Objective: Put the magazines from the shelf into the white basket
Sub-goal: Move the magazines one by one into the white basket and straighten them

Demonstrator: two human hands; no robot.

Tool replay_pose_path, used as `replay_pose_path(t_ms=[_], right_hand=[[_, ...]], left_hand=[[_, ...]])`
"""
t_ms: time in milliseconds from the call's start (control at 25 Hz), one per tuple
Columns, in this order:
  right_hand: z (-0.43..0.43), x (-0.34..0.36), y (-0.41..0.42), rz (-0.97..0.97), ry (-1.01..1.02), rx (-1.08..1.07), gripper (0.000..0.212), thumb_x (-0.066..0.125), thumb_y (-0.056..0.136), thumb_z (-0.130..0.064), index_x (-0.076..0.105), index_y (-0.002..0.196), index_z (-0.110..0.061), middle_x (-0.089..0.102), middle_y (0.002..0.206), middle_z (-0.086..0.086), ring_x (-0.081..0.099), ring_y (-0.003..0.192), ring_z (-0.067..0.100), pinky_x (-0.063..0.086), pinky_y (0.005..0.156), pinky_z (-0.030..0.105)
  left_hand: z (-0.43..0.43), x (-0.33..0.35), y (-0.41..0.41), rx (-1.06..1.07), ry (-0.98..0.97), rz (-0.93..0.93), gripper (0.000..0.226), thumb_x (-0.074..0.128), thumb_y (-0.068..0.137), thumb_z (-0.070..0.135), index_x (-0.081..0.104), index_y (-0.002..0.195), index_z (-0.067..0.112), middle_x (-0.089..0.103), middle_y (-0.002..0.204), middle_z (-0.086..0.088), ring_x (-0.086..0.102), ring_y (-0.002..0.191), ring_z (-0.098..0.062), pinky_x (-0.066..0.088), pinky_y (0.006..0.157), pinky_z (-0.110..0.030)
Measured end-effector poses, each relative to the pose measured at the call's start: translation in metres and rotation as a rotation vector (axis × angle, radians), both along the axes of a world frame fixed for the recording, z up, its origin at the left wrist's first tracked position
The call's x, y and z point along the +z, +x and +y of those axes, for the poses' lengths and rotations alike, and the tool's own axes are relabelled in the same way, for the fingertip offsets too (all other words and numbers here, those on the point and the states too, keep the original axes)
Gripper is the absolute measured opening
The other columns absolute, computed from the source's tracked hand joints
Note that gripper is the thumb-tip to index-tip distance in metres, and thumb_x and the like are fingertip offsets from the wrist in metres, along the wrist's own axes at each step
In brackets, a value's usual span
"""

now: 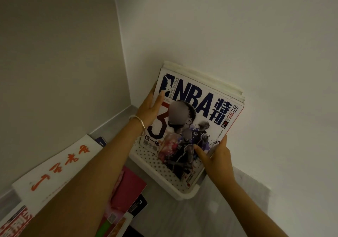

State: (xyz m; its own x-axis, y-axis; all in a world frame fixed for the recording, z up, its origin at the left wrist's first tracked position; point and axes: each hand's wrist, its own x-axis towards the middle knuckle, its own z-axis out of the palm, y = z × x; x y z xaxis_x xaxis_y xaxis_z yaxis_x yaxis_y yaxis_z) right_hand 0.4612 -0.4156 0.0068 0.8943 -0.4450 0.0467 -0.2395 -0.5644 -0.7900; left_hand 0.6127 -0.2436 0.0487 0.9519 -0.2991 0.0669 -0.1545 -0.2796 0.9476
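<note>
Shelf magazines (pixel 126 187) are not yet moved; one NBA magazine (pixel 201 112) is gripped by left hand (pixel 150 108) and right hand (pixel 217 156) at the white basket (pixel 155 161).

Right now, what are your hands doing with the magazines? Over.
Gripping magazine stack with left hand and right hand. Its lower end inside white basket. Nothing seen blocking.

carrier: pale grey floor (pixel 164 218), meeting two white walls | on it: white perforated plastic basket (pixel 157 165), set in the corner | near it, leftward: pink-covered magazine (pixel 131 185) beside black-covered magazine (pixel 140 206), both flat
</note>
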Motion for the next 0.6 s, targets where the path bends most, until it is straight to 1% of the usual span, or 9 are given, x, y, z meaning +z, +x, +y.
replay_pose_path(t_ms=[40,80,120,200,320,440,480,520,600], right_hand=[[-0.002,0.002,-0.001,0.012,-0.008,0.011,0.088,0.066,0.068,-0.048,0.024,0.135,-0.007,0.058,0.084,-0.005,0.064,0.081,0.021,0.052,0.067,0.028],[-0.003,0.004,-0.002,0.019,-0.003,0.026,0.087,0.067,0.070,-0.044,0.023,0.136,-0.008,0.060,0.091,-0.002,0.063,0.081,0.020,0.052,0.067,0.028],[-0.003,0.006,-0.004,0.018,0.011,0.044,0.085,0.068,0.073,-0.040,0.022,0.137,-0.009,0.062,0.105,0.005,0.063,0.087,0.023,0.054,0.071,0.032],[-0.004,0.010,-0.011,0.004,0.064,0.084,0.079,0.067,0.078,-0.032,0.021,0.139,-0.011,0.055,0.129,0.012,0.061,0.106,0.031,0.054,0.083,0.044],[-0.001,0.020,-0.028,-0.062,0.140,0.105,0.077,0.065,0.081,-0.027,0.020,0.141,-0.014,0.041,0.145,0.010,0.046,0.128,0.028,0.046,0.098,0.049],[0.011,0.030,-0.048,-0.186,0.132,0.089,0.080,0.068,0.079,-0.025,0.020,0.143,-0.021,0.029,0.150,0.003,0.032,0.132,0.013,0.035,0.105,0.039],[0.017,0.032,-0.054,-0.204,0.102,0.094,0.080,0.069,0.079,-0.025,0.020,0.142,-0.021,0.027,0.150,0.003,0.030,0.132,0.012,0.032,0.107,0.037],[0.025,0.033,-0.058,-0.207,0.075,0.102,0.081,0.069,0.079,-0.025,0.020,0.143,-0.018,0.025,0.151,0.005,0.028,0.135,0.014,0.029,0.110,0.038],[0.048,0.034,-0.064,-0.186,0.067,0.152,0.082,0.068,0.079,-0.025,0.019,0.144,-0.016,0.024,0.152,0.007,0.026,0.139,0.022,0.027,0.113,0.041]], left_hand=[[-0.002,0.001,0.000,-0.003,0.035,0.006,0.068,0.025,0.084,0.065,0.006,0.143,0.038,0.017,0.155,0.006,0.023,0.139,-0.016,0.020,0.108,-0.035],[-0.002,0.000,-0.002,0.002,0.044,0.017,0.067,0.028,0.086,0.062,0.005,0.143,0.037,0.016,0.155,0.005,0.023,0.139,-0.018,0.021,0.109,-0.037],[-0.001,-0.002,-0.006,0.007,0.034,0.030,0.067,0.033,0.087,0.059,0.006,0.144,0.035,0.017,0.155,0.003,0.024,0.139,-0.019,0.023,0.109,-0.038],[0.004,-0.012,-0.021,0.020,-0.018,0.087,0.071,0.041,0.086,0.054,0.008,0.145,0.032,0.021,0.154,0.002,0.025,0.139,-0.019,0.025,0.109,-0.036],[0.021,-0.026,-0.058,0.118,-0.102,0.187,0.074,0.046,0.085,0.053,0.009,0.145,0.030,0.021,0.153,0.002,0.026,0.138,-0.015,0.024,0.105,-0.025],[0.045,-0.032,-0.100,0.229,-0.098,0.155,0.070,0.049,0.083,0.053,0.019,0.143,0.031,0.033,0.148,0.005,0.033,0.128,-0.005,0.028,0.099,-0.021],[0.054,-0.032,-0.115,0.274,-0.079,0.137,0.067,0.049,0.083,0.053,0.023,0.141,0.033,0.035,0.147,0.005,0.034,0.124,-0.002,0.029,0.098,-0.021],[0.064,-0.032,-0.129,0.322,-0.067,0.122,0.064,0.049,0.083,0.053,0.026,0.140,0.034,0.037,0.145,0.006,0.034,0.122,-0.002,0.030,0.098,-0.021],[0.087,-0.034,-0.156,0.410,-0.058,0.122,0.061,0.050,0.084,0.049,0.030,0.139,0.032,0.039,0.145,0.004,0.035,0.127,-0.006,0.029,0.101,-0.023]])
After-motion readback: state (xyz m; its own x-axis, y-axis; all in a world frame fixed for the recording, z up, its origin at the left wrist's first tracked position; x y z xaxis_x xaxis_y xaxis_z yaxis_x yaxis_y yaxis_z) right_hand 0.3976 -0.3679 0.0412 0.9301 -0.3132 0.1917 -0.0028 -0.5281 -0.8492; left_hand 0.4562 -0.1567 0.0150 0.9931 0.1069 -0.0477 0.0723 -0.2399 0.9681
